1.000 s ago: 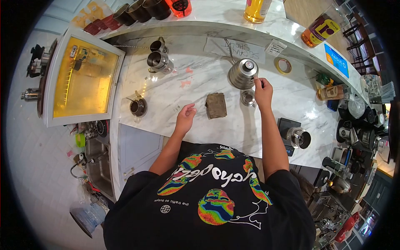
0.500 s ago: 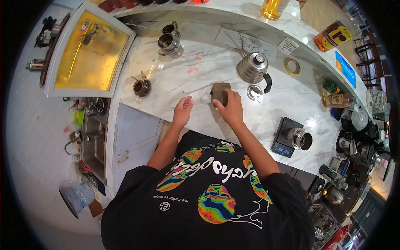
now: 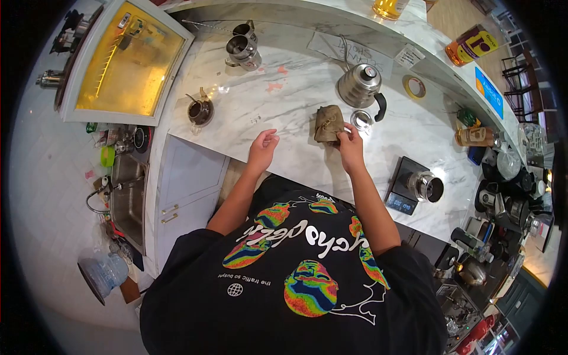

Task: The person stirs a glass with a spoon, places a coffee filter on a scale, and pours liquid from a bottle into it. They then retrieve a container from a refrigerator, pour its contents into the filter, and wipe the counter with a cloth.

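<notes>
My right hand (image 3: pixel 352 146) pinches the lower right edge of a crumpled brown cloth (image 3: pixel 328 123) on the marble counter (image 3: pixel 284 112). A steel gooseneck kettle (image 3: pixel 358 87) with a black handle stands just beyond the cloth, and its round lid-like metal piece (image 3: pixel 361 120) lies close to my fingers. My left hand (image 3: pixel 262 149) hovers near the counter's front edge, fingers loosely bent and apart, holding nothing. To the right, a black scale (image 3: pixel 402 204) shows lit digits and bears a steel cup (image 3: pixel 427 187).
A glass pot with dark contents (image 3: pixel 200 111) stands at left, steel pitchers (image 3: pixel 242 53) behind it. A tape roll (image 3: pixel 415 86) lies near the raised ledge. Bottles and equipment crowd the right end. A sink (image 3: pixel 128 201) is at far left.
My right hand has shifted right with the cloth, from a grip over its top to a pinch at its edge. The cloth has turned. My left hand has moved slightly right.
</notes>
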### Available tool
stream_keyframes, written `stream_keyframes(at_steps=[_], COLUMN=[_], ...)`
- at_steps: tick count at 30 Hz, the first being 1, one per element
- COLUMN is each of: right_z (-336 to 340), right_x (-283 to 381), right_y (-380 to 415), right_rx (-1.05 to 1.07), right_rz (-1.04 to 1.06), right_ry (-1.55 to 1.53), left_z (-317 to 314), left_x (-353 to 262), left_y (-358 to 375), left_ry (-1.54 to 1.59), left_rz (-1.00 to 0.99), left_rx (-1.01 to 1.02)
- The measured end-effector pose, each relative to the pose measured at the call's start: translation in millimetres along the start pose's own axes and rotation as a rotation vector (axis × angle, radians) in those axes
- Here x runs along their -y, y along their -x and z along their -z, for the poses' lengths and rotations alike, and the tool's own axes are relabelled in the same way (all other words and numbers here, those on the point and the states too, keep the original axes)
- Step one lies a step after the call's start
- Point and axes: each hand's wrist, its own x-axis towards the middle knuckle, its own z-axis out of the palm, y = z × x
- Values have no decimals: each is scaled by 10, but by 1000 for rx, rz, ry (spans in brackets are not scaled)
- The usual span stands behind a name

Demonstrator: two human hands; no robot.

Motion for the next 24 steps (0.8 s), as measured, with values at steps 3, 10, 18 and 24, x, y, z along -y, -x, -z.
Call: stream_keyframes(at_steps=[3,10,18,24], right_z=[150,259,284,280], right_x=[-155,-171,69,339], right_y=[130,369,522,464], right_rx=[-33,68,152,33], right_rz=[-25,-106,-95,52], right_ry=[172,70,-3,170], left_z=[-200,-743,-893,-663], left_x=[-169,-489,-742,-975], left_y=[-32,-291,-543,-431], left_ry=[-42,-310,-357,-283], left_rz=[-36,-102,-113,-289], left_rx=[66,299,463,444])
